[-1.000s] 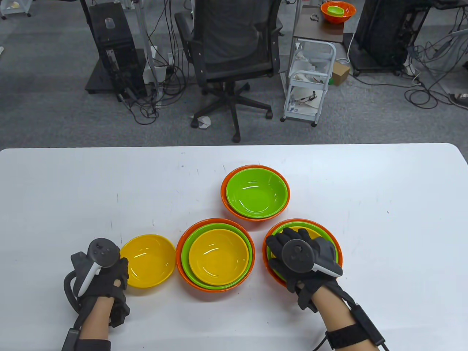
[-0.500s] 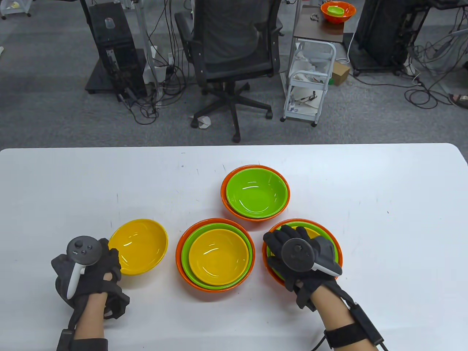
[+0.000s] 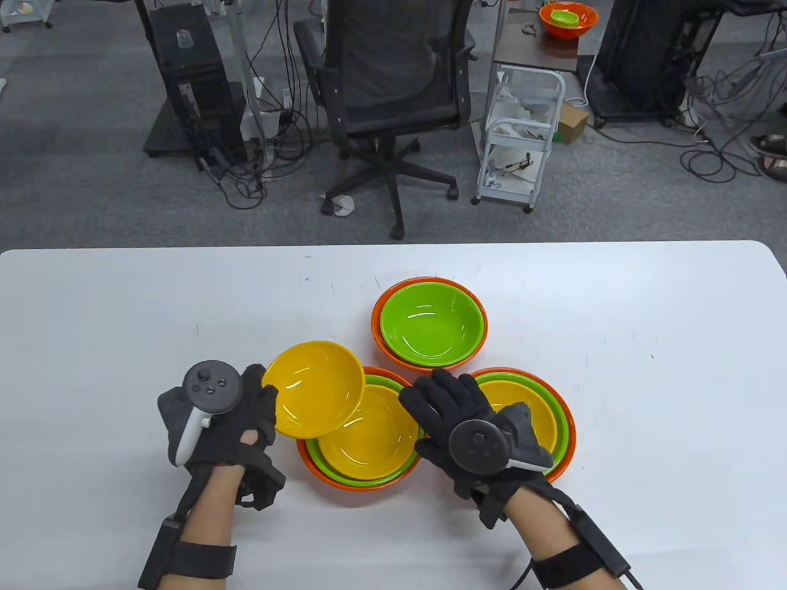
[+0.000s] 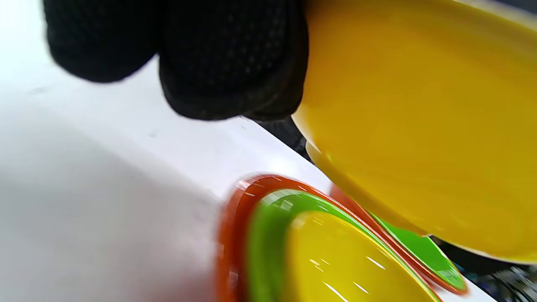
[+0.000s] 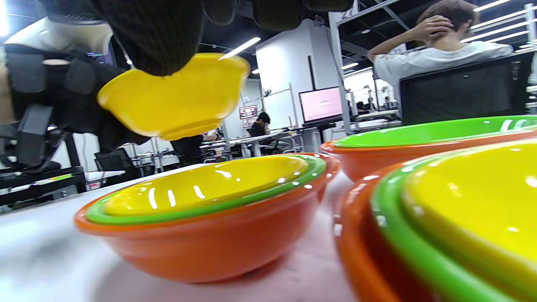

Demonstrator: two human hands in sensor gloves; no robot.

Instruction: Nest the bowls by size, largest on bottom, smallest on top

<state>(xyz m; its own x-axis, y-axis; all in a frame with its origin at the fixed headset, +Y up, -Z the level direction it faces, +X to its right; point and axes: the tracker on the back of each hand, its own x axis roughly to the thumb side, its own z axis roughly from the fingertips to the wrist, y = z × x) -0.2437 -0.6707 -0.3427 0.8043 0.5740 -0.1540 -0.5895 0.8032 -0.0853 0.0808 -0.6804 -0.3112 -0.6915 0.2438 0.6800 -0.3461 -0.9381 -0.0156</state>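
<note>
My left hand (image 3: pixel 246 412) grips a loose yellow bowl (image 3: pixel 313 388) by its near-left rim and holds it tilted in the air above the left edge of the middle stack (image 3: pixel 363 455), an orange, green and yellow nest. The bowl also shows in the left wrist view (image 4: pixel 419 126) and the right wrist view (image 5: pixel 176 98). My right hand (image 3: pixel 449 405) hovers open between the middle stack and the right stack (image 3: pixel 541 418), also orange, green and yellow. A third stack (image 3: pixel 430 322), green in orange, stands behind them.
The white table (image 3: pixel 645 369) spreads wide to the left, right and front of the bowls. An office chair (image 3: pixel 387 92), a small cart (image 3: pixel 516 147) and cables stand on the floor beyond the far edge.
My left hand has lifted the yellow bowl off the table and carried it right and up over the middle stack. My right hand has left the right stack and moved left.
</note>
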